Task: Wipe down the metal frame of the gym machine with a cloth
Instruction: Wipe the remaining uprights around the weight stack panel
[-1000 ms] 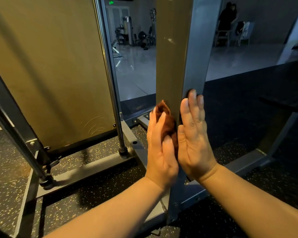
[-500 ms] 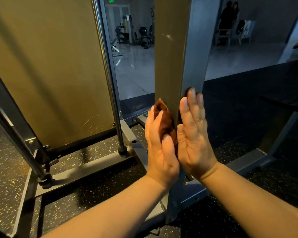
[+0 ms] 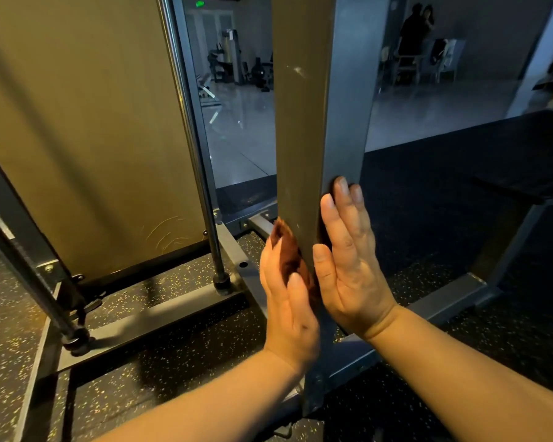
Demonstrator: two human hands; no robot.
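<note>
Brown cloth (image 3: 287,250) low on the left face of the grey metal upright (image 3: 304,122) | left hand (image 3: 289,311) presses it there, fingers straight and together, thumb on the cloth | right hand (image 3: 348,269) flat against the right face, fingers straight, close together, holding nothing

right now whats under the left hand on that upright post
A brown cloth, pressed flat against the upright post by the left hand. Its top edge shows above the fingers; the rest, and the metal behind it, is covered by the palm.
</note>
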